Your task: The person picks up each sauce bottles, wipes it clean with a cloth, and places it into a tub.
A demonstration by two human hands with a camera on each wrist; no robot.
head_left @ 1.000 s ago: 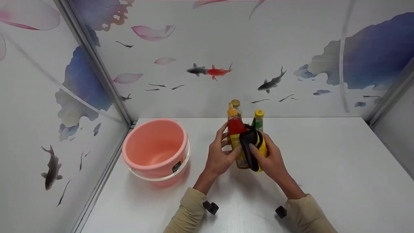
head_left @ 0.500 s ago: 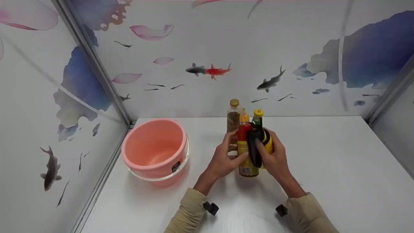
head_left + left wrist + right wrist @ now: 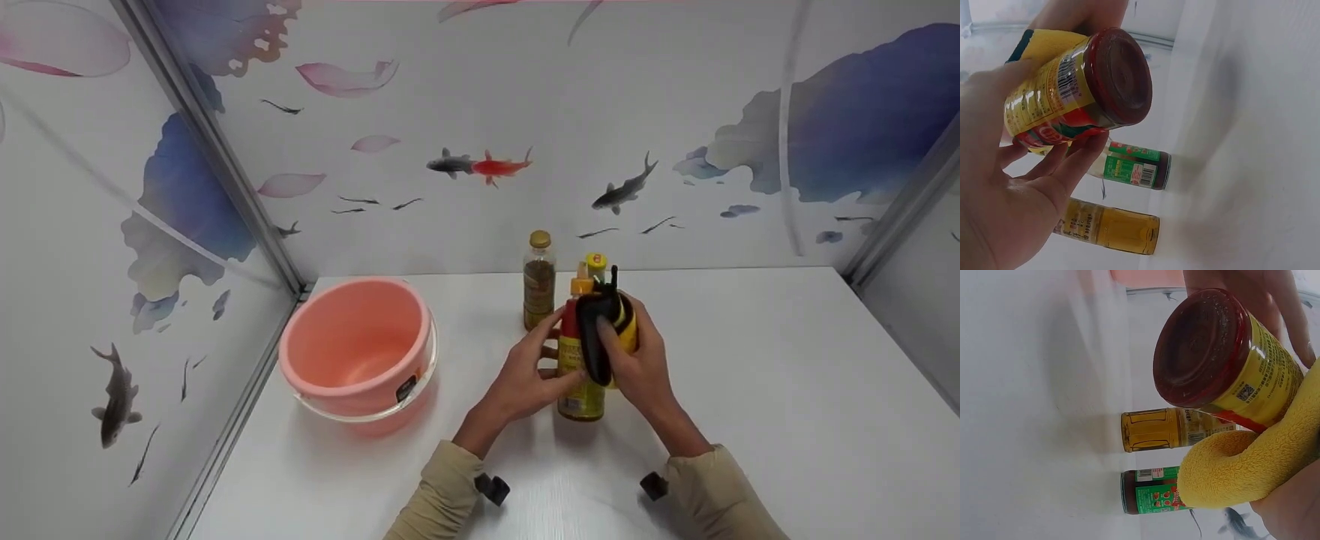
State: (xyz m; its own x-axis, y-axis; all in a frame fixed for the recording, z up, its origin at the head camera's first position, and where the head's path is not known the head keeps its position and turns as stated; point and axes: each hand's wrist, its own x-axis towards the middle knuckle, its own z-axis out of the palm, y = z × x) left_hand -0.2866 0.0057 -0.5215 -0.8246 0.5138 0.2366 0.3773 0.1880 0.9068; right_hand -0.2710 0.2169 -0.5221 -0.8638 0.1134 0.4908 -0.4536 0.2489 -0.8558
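1. Sauce bottle (image 3: 577, 367) with a red-and-yellow label and an orange cap is held upright between both hands, lifted clear of the white bench (image 3: 750, 390); both wrist views show its dark red base (image 3: 1120, 76) off the surface.
2. Left hand (image 3: 525, 375) grips the bottle from the left side, fingers and thumb curled round the labelled body.
3. Right hand (image 3: 637, 367) holds a yellow cloth with a black part (image 3: 600, 337) and presses it against the bottle's right side; its fingers are curled round the cloth. In the right wrist view the yellow cloth (image 3: 1241, 467) wraps under the bottle's label.
4. Behind the held bottle stand two more bottles on the bench: a clear one with brownish contents and a gold cap (image 3: 539, 281), to the left, and a dark one with a green label and yellow cap (image 3: 596, 264), mostly hidden behind the hands in the head view. Both stand apart from the held bottle.
5. Pink bucket (image 3: 356, 345) stands upright at the left of the bench, near the corner of the walls, well apart from the hands.
6. Walls (image 3: 675, 112) around the bench carry painted fish and petals.
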